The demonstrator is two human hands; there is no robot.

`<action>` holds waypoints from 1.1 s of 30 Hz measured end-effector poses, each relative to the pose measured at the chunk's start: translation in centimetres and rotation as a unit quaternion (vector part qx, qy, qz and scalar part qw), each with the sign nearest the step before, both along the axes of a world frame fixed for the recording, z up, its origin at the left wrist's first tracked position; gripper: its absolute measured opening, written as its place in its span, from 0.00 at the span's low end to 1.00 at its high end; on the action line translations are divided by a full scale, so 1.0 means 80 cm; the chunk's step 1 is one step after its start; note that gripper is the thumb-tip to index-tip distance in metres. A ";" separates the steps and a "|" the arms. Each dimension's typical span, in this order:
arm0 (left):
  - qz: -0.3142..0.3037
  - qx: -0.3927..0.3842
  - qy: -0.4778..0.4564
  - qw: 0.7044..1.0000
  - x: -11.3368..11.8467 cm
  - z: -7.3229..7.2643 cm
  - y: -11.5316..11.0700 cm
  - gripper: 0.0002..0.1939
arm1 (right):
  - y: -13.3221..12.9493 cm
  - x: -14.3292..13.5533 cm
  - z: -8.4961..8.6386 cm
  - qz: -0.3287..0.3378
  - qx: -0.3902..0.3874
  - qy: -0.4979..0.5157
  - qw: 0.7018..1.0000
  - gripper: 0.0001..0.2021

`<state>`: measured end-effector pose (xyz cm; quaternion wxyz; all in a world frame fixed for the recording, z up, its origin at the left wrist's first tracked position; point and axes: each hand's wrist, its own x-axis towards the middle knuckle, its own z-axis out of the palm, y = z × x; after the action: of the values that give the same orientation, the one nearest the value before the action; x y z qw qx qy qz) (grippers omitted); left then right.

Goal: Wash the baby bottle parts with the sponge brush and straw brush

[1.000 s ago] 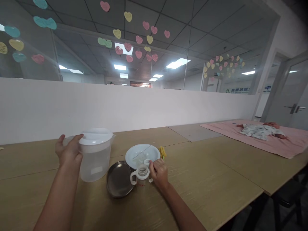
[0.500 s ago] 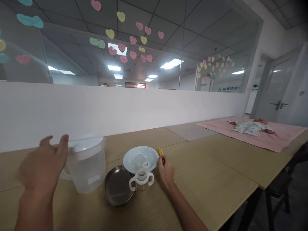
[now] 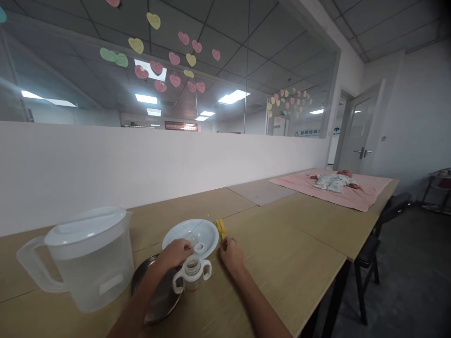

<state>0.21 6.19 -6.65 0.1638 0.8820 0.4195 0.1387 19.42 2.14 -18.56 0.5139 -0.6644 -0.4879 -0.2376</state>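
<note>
My left hand reaches over the near rim of a white bowl, its fingers drawn together. What they hold, if anything, is hidden. In that bowl lie clear bottle parts and a white ring. Just in front stands an uncapped baby bottle with two white handles. My right hand is closed at the bowl's right side, on the near end of a slim yellow object with a bit of green; its kind is unclear. Under my left forearm is a round metal tray.
A lidded clear plastic pitcher stands at the left, its handle pointing left. Far right on the table, a baby doll lies on a pink towel. A dark chair stands beside the table's right edge.
My left hand has left the pitcher and come right to the bowl. The pitcher's handle now points left and its lid is in full view. My right hand stays by the yellow object. The view has turned right.
</note>
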 end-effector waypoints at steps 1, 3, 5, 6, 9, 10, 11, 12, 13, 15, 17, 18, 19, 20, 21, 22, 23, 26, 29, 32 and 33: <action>0.004 0.000 0.006 1.000 0.001 -0.006 0.002 0.09 | 0.001 -0.002 0.000 0.009 -0.010 -0.003 1.000 0.05; 0.006 0.002 0.004 1.000 0.002 -0.012 0.002 0.07 | 0.000 -0.005 0.003 0.018 -0.022 0.023 0.999 0.07; 0.015 0.006 -0.011 1.000 0.003 -0.013 0.000 0.03 | -0.002 -0.008 0.010 0.017 -0.015 0.077 0.997 0.07; 0.021 0.009 -0.022 0.999 0.003 -0.011 0.000 0.01 | -0.004 -0.009 0.014 0.014 -0.006 0.108 0.994 0.07; 0.043 0.023 -0.070 0.996 0.003 -0.004 -0.001 0.08 | -0.009 -0.011 0.029 0.005 0.023 0.186 0.982 0.09; 0.051 0.028 -0.090 0.994 0.003 0.000 -0.001 0.10 | -0.012 -0.012 0.034 0.005 0.029 0.204 0.978 0.10; 0.058 0.031 -0.113 0.991 0.003 0.004 -0.002 0.12 | -0.015 -0.013 0.040 0.007 0.033 0.219 0.975 0.11; 0.066 0.034 -0.138 0.988 0.003 0.008 -0.002 0.13 | -0.018 -0.015 0.046 0.014 0.035 0.230 0.972 0.12; 0.073 0.035 -0.163 0.983 0.003 0.012 -0.003 0.14 | -0.022 -0.018 0.052 0.025 0.038 0.239 0.970 0.13; 0.084 0.033 -0.215 0.972 0.004 0.019 -0.005 0.16 | -0.030 -0.024 0.062 0.061 0.048 0.245 0.966 0.14; 0.090 0.028 -0.261 0.961 0.005 0.025 -0.008 0.19 | -0.036 -0.032 0.070 0.102 0.063 0.237 0.964 0.15; 0.090 0.012 -0.297 0.951 0.005 0.028 -0.009 0.20 | -0.039 -0.035 0.072 0.121 0.069 0.228 0.964 0.15; 0.092 -0.015 -0.344 0.934 0.005 0.030 -0.011 0.21 | -0.041 -0.039 0.073 0.136 0.071 0.217 0.964 0.15; 0.095 -0.051 -0.399 0.911 0.005 0.033 -0.012 0.21 | -0.042 -0.041 0.073 0.149 0.071 0.205 0.965 0.16; 0.099 -0.091 -0.458 0.879 0.005 0.036 -0.014 0.22 | -0.043 -0.044 0.072 0.161 0.067 0.190 0.966 0.16; 0.101 -0.132 -0.515 0.841 0.005 0.039 -0.015 0.22 | -0.043 -0.045 0.071 0.170 0.061 0.174 0.968 0.16; 0.099 -0.167 -0.563 0.803 0.004 0.043 -0.016 0.22 | -0.042 -0.046 0.070 0.176 0.055 0.156 0.970 0.15; 0.071 -0.240 -0.651 0.717 0.004 0.051 -0.020 0.25 | -0.041 -0.047 0.065 0.182 0.038 0.105 0.977 0.14; 0.052 -0.270 -0.692 0.667 0.003 0.057 -0.023 0.25 | -0.040 -0.046 0.063 0.174 0.031 0.067 0.982 0.15; 0.070 -0.223 -0.714 0.660 0.001 0.061 -0.027 0.25 | -0.039 -0.045 0.062 0.166 0.032 0.033 0.985 0.15; 0.077 -0.202 -0.720 0.660 -0.001 0.063 -0.028 0.26 | -0.039 -0.045 0.061 0.165 0.033 0.020 0.986 0.15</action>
<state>0.16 3.92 -1.63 0.5776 0.4166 0.2551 0.6540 15.83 -0.99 -13.66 0.5771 -0.5619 -0.5728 -0.1523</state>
